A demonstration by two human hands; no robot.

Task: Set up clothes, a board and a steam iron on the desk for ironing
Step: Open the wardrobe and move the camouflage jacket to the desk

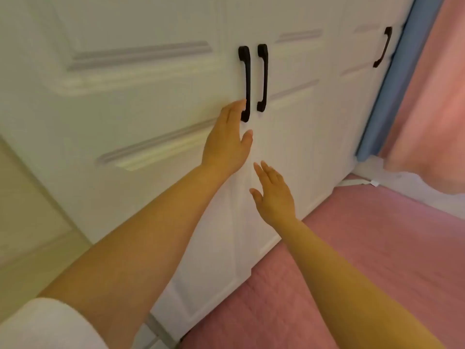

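A white panelled wardrobe (141,102) fills the view, its doors closed. Two black vertical handles sit side by side at the door seam: the left handle (245,81) and the right handle (262,76). My left hand (226,142) reaches up with straight fingers, the fingertips at the lower end of the left handle, thumb spread apart. My right hand (274,192) hovers lower in front of the right door, fingers straight and spread, holding nothing. No clothes, board or iron are in view.
A third black handle (382,46) sits on a door at the far right. Beyond it hang a blue strip (392,91) and a pink curtain (432,102). Pink flooring (352,235) runs along the wardrobe's base.
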